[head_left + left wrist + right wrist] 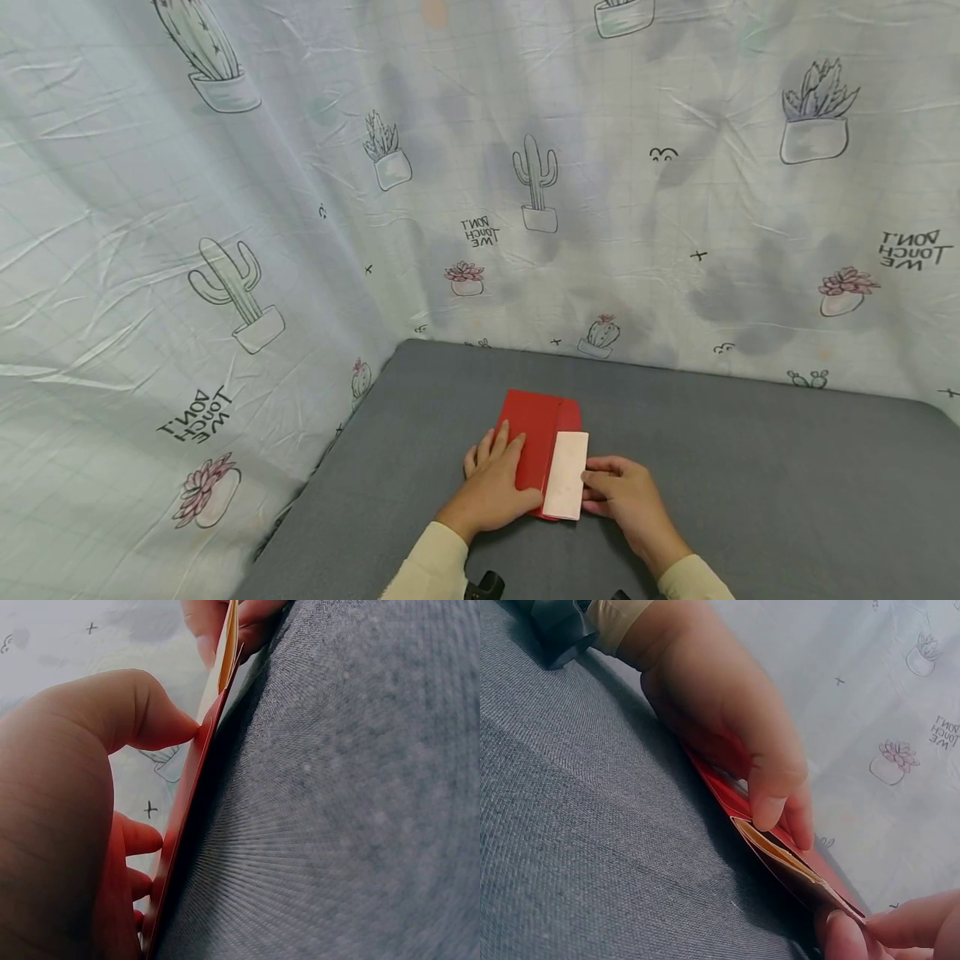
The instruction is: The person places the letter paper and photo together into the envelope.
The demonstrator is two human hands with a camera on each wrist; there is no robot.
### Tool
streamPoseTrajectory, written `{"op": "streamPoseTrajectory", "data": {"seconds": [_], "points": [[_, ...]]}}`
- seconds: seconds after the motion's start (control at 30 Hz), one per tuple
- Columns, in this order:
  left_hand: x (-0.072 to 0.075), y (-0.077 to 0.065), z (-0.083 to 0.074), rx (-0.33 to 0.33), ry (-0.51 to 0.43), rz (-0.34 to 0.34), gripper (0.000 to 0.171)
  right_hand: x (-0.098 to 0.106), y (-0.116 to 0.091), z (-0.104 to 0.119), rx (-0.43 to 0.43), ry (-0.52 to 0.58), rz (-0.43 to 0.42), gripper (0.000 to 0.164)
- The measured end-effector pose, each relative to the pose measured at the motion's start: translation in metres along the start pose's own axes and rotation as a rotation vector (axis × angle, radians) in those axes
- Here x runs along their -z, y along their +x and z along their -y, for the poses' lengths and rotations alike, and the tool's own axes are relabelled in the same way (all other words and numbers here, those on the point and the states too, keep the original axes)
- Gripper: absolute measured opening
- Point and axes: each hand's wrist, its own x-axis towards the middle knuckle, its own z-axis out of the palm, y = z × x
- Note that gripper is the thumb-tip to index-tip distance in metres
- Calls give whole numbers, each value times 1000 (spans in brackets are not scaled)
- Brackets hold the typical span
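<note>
A red envelope (531,425) lies on the grey table, its flap turned out to the right. Over the flap side sits a pale pink folded paper (567,475), standing out past the envelope's right edge. My left hand (495,487) rests on the envelope with fingers spread, the thumb touching it near the paper. With thumb and fingers, my right hand (622,504) pinches the paper's right edge. Yellowish layers show inside the folded paper (784,859) in the right wrist view. Whether its left edge is inside the envelope, I cannot tell.
The grey tabletop (750,492) extends to both sides. Behind and to the left hangs a white curtain (615,217) printed with potted cacti, meeting the table's edges. Dark straps or devices (487,586) show at the wrists by the cream sleeves.
</note>
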Motion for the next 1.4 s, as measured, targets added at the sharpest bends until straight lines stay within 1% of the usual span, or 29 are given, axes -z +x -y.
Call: {"op": "streamPoseTrajectory", "data": {"seconds": [0.17,0.47,0.9,1.07,1.4], "points": [[1,1,1,-1,-5,-9,94,-2,3,0,-7,-20,-5,30],[0,4,6,1,8,-5,94,-8,7,2,-7,-35,-7,29],[1,4,8,4,10,-4,95,-15,8,4,21,5,-7,28],[0,3,6,3,14,-4,95,-16,7,5,6,5,-12,29],[-1,2,5,-5,20,-5,95,-18,7,4,-14,-27,-19,32]]}}
